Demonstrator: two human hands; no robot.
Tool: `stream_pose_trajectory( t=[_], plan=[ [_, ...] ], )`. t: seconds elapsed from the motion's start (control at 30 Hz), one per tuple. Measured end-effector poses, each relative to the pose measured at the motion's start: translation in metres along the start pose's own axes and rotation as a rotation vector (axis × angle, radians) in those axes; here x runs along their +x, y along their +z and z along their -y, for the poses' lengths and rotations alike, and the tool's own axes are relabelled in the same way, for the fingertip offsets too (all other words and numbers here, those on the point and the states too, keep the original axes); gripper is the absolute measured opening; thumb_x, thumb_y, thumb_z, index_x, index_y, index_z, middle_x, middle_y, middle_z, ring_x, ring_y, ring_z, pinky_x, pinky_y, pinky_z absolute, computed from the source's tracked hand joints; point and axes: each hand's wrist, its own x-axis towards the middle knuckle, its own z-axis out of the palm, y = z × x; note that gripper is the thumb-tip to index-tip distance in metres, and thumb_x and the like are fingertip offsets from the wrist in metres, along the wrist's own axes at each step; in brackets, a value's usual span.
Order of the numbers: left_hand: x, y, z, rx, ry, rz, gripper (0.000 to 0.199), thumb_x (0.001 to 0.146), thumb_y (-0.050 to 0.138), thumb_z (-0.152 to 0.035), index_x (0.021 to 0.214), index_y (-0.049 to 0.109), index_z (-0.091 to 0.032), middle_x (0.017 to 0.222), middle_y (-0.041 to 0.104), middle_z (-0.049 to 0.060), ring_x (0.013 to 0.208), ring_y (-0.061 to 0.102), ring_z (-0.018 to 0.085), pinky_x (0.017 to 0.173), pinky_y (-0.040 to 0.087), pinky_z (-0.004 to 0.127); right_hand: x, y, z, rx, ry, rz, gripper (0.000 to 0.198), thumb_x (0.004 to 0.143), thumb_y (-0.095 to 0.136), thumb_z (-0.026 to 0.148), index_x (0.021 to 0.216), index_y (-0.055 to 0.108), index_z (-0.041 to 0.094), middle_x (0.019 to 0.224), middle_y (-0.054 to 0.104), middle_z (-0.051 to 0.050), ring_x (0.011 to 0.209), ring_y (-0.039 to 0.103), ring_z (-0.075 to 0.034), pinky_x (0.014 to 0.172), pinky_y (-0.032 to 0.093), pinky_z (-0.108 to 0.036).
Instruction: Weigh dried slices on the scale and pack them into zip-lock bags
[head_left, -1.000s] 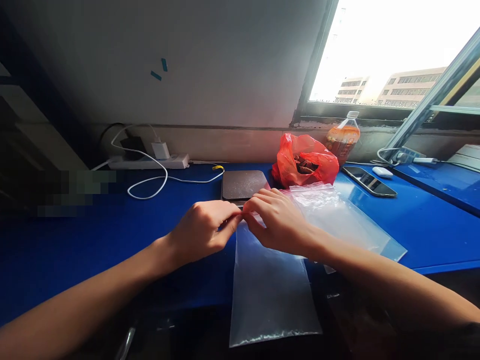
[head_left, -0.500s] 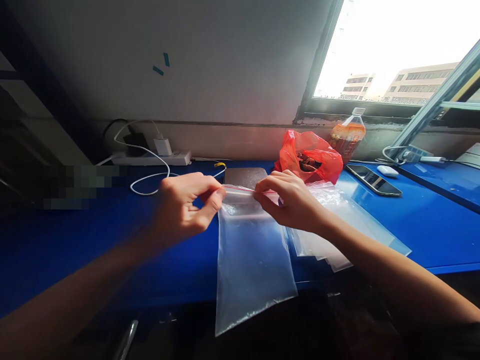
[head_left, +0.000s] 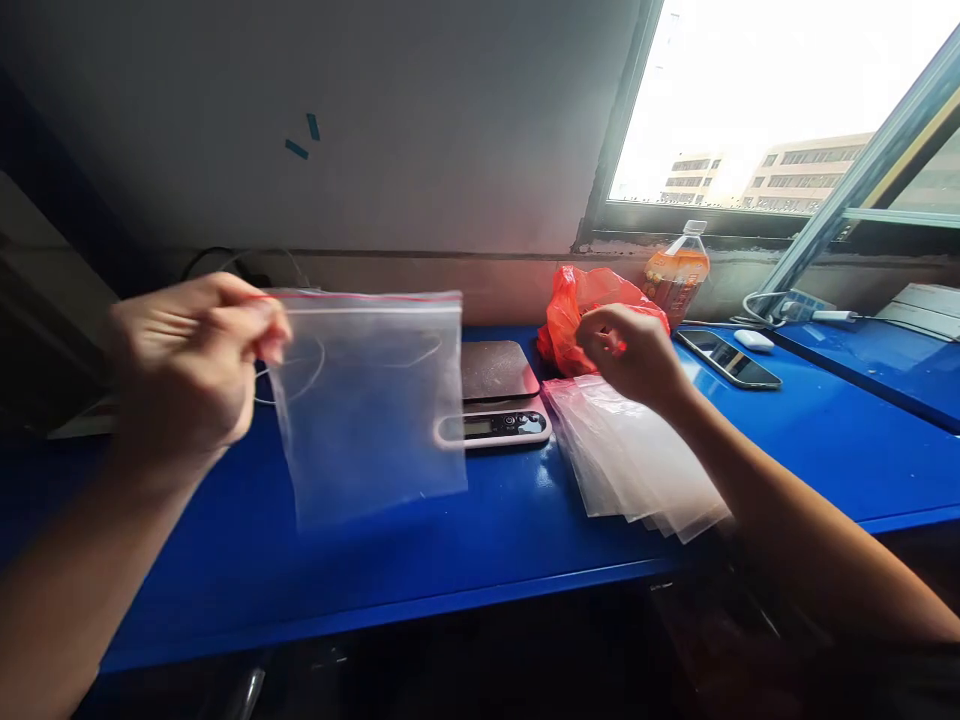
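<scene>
My left hand (head_left: 206,345), slightly blurred, is closed on one top corner of a clear zip-lock bag (head_left: 367,410) with a red line along its top. The bag hangs flat above the blue desk, its right corner free. My right hand (head_left: 634,355) is in front of the red plastic bag (head_left: 562,335), its fingers curled. Blur hides the fingertips, and I cannot tell whether they touch the red bag. Below that hand lies a fanned stack of clear bags (head_left: 615,460). Between the hands stands a kitchen scale (head_left: 499,370), partly covered by the hanging bag.
A drink bottle (head_left: 679,275) stands behind the red bag. To the right lie a phone (head_left: 729,360) and a white earphone case (head_left: 754,341). The desk's front edge (head_left: 480,600) runs across below. A white cable (head_left: 259,375) is at the left.
My left hand has carried the zip-lock bag left and up. My right hand has let go of it and moved right to the red bag. The scale's display has come into view.
</scene>
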Motion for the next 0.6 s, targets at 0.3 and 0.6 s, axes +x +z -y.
stream_pose_trajectory(
  t=[0.3, 0.6],
  plan=[
    [0.002, 0.023, -0.009, -0.338, -0.145, 0.037, 0.008, 0.091, 0.059, -0.021, 0.087, 0.066, -0.022, 0.061, 0.06, -0.01, 0.06, 0.055, 0.005, 0.063, 0.048, 0.024, 0.004, 0.022, 0.059, 0.504, 0.114, 0.2, 0.04, 0.09, 0.06, 0.041, 0.122, 0.049, 0.02, 0.106, 0.065, -0.006, 0.094, 0.065, -0.016, 0.066, 0.052, -0.026],
    [0.004, 0.059, -0.035, -0.338, -0.263, 0.325, 0.021, 0.097, 0.05, -0.032, 0.114, 0.056, -0.021, 0.086, 0.071, 0.0, 0.071, 0.067, 0.012, 0.068, 0.057, 0.027, 0.017, -0.052, 0.063, 0.474, 0.471, 0.019, 0.025, 0.086, 0.058, 0.021, 0.109, 0.068, 0.021, 0.081, 0.067, -0.002, 0.067, 0.062, -0.012, 0.059, 0.048, -0.031]
  ],
)
